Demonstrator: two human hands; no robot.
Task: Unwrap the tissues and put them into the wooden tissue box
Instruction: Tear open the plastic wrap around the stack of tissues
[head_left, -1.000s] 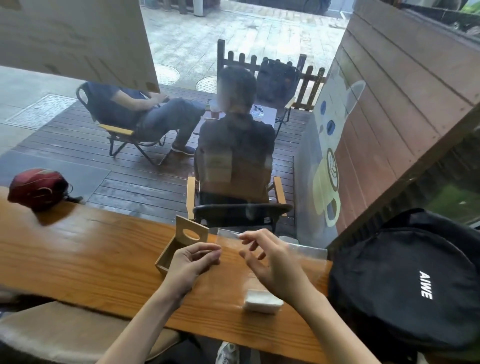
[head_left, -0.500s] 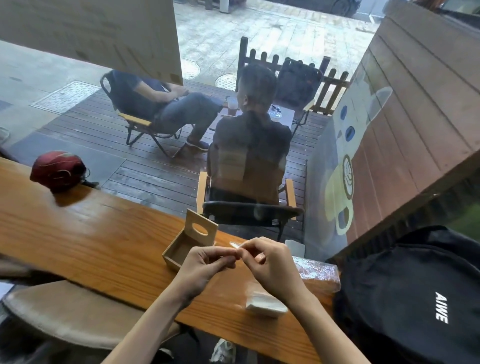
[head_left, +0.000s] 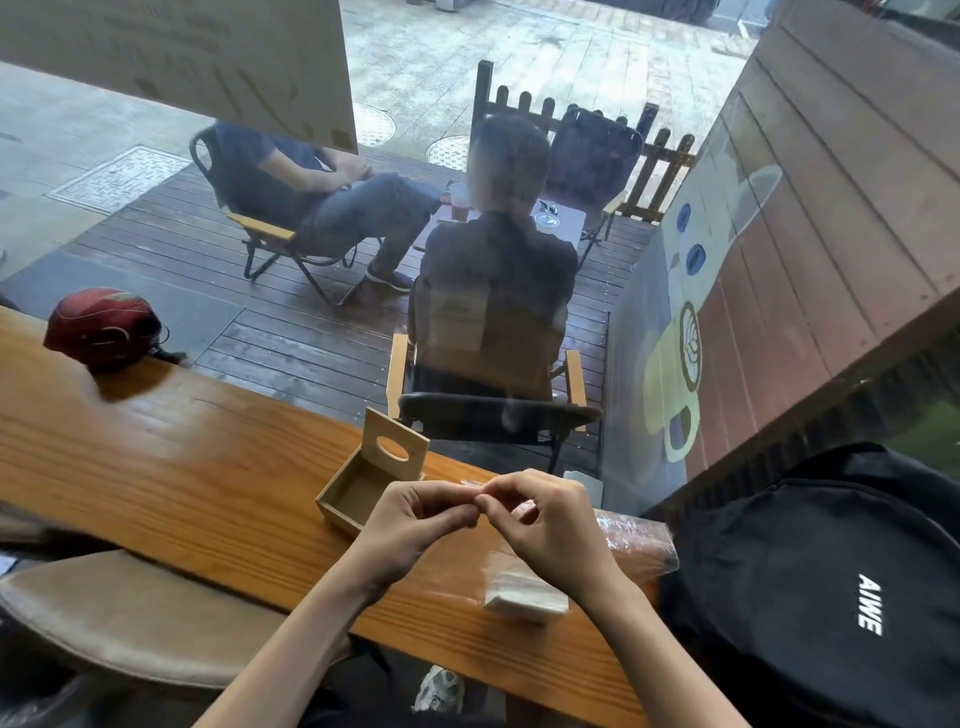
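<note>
Both hands, left hand (head_left: 415, 525) & right hand (head_left: 545, 525), now pinch together on clear wrapper (head_left: 631, 535); I judge tissues (head_left: 524, 600) freed, wooden tissue box (head_left: 358, 486) next.

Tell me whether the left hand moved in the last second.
Yes. The left hand shifted rightward from the wooden tissue box, its fingertips now meeting the right hand.
</note>
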